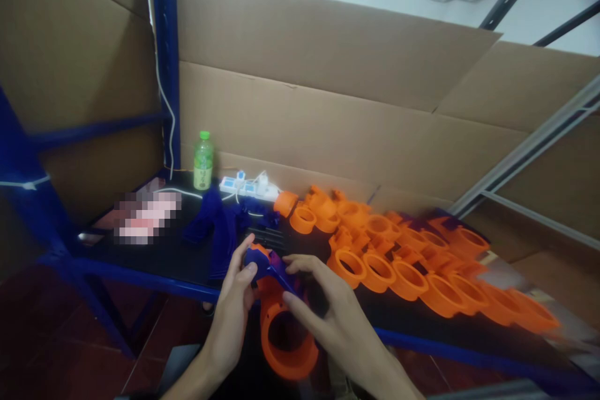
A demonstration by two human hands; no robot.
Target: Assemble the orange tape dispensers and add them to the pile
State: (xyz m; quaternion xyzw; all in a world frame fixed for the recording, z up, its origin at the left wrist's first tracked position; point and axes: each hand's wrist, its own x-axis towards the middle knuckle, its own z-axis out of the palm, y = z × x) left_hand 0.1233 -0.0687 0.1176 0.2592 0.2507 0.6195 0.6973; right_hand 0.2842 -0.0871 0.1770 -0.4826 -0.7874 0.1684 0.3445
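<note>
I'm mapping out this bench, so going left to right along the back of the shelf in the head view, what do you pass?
Blurred pink patch → green bottle → white power strip → pile of orange rings.

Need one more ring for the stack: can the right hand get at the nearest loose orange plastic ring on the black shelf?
Probably yes: the nearest loose orange plastic ring lies just beyond the right hand, nothing between, though that hand now grips the blue-and-orange part.

Cardboard walls (328, 94), blue shelf frame (166, 56) (steel), reddish floor (56, 350)
</note>
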